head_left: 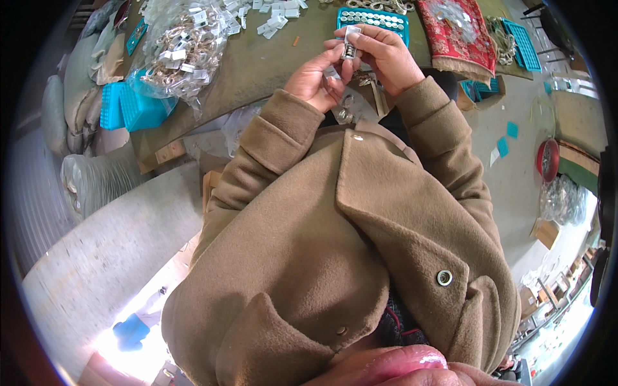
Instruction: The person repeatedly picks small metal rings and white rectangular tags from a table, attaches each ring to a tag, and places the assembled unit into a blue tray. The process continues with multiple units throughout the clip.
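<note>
My left hand point(317, 76) and my right hand point(385, 56) meet close together above the near edge of a green-topped table point(270, 61). Between their fingertips they pinch a small white and metal piece point(349, 46), with a tag sticking up from it. Just beyond the hands lies a teal tray point(372, 18) filled with rows of small round pieces. Both arms wear brown coat sleeves point(270, 138), and the coat fills the lower picture.
A clear bag point(183, 48) of tagged metal pieces lies at the left, beside stacked teal trays point(132, 106). Loose white pieces point(273, 14) are scattered at the back. A red patterned cloth point(458, 32) and another teal tray point(523, 44) lie at the right. Stuffed sacks point(74, 83) stand left.
</note>
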Demonstrator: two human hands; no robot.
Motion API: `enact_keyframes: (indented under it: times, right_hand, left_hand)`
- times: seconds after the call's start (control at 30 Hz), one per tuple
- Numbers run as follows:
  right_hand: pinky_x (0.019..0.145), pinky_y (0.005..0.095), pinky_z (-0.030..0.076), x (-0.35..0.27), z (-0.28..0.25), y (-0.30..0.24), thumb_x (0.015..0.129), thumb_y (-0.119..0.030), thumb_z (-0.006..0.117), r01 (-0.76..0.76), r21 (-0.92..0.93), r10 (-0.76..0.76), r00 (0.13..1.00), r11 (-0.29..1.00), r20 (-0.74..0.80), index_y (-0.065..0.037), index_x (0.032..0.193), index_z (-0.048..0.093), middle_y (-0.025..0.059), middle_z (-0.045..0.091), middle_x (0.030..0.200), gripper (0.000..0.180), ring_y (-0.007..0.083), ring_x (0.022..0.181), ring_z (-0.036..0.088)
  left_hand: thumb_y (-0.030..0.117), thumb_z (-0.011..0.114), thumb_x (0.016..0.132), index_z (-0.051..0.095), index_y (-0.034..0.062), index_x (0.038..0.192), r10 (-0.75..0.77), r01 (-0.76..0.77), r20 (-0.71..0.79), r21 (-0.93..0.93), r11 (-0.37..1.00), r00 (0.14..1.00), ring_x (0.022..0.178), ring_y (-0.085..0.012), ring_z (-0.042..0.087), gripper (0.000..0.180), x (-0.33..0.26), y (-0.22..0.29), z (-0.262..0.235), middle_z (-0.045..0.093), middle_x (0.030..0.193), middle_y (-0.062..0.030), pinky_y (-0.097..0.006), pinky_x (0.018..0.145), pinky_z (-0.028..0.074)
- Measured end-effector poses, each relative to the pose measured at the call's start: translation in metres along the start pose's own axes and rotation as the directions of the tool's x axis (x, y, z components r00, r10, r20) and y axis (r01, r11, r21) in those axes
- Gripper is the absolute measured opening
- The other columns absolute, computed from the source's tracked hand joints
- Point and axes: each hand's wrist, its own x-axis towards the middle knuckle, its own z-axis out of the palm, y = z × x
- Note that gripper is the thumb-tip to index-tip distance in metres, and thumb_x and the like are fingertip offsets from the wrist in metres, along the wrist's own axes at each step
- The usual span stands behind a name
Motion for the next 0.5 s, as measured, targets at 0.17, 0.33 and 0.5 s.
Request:
enact_keyframes:
  times: [0.17,0.33,0.5]
  right_hand:
    - [0.083,0.0305,0.056,0.0019,-0.0060,-0.0017,0.095,-0.011,0.055,-0.037,0.108,0.032,0.998,0.993,0.045,0.010,0.115,0.060,0.0178,0.068,0.103,0.030,0.0217,0.093,0.067]
    - [0.096,0.0313,0.049,-0.0044,-0.0104,0.0009,0.093,-0.011,0.056,0.084,-0.029,-0.077,0.978,0.996,0.192,0.005,0.127,0.056,0.0138,0.063,0.122,0.038,0.0201,0.109,0.061]
    - [0.080,0.0309,0.053,-0.0069,-0.0056,0.0050,0.083,-0.016,0.070,0.453,-0.697,-0.479,0.860,0.556,0.178,-0.013,0.121,0.065,0.0102,0.069,0.102,0.038,0.0209,0.091,0.066]
  left_hand:
    - [0.019,0.068,0.090,0.059,0.0146,0.100,-0.061,0.078,0.100,-0.181,0.980,0.993,0.066,-0.0009,0.057,0.014,0.0060,-0.0075,-0.0043,0.060,0.090,0.0003,-0.012,0.042,0.039]
    - [0.024,0.068,0.090,0.057,0.0146,0.103,0.026,-0.018,0.032,-0.220,0.975,0.999,0.062,-0.0002,0.051,0.020,0.0050,-0.0070,0.0004,0.057,0.086,0.0036,-0.013,0.040,0.033]
    - [0.029,0.066,0.091,0.057,0.0128,0.101,-0.003,0.007,0.027,-0.144,0.990,1.000,0.061,0.0004,0.049,0.021,0.0048,-0.0094,0.0023,0.057,0.086,0.0037,-0.013,0.040,0.031]
